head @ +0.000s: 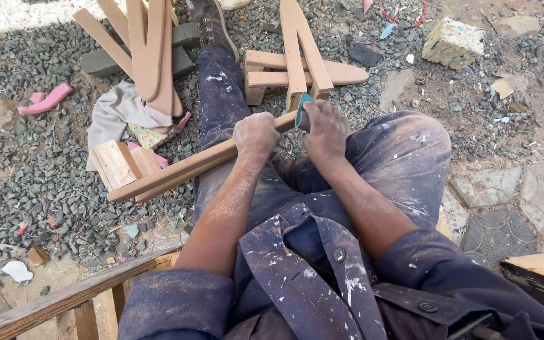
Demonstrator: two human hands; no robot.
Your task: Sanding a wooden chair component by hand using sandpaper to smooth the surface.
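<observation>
While hands grip, wooden slat (184, 169) slants lower-left to upper-right.

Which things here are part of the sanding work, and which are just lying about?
In use: left hand gripping the long wooden piece; right hand pressing teal sandpaper on its end.

Lying about: grey cloth, pink scrap, stone block, stacked curved wooden pieces.

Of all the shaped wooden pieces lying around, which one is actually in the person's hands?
The long wooden bar across the lap: the left hand grips it, the right hand presses teal sandpaper on its end. The other pieces lie untouched on the gravel.
</observation>
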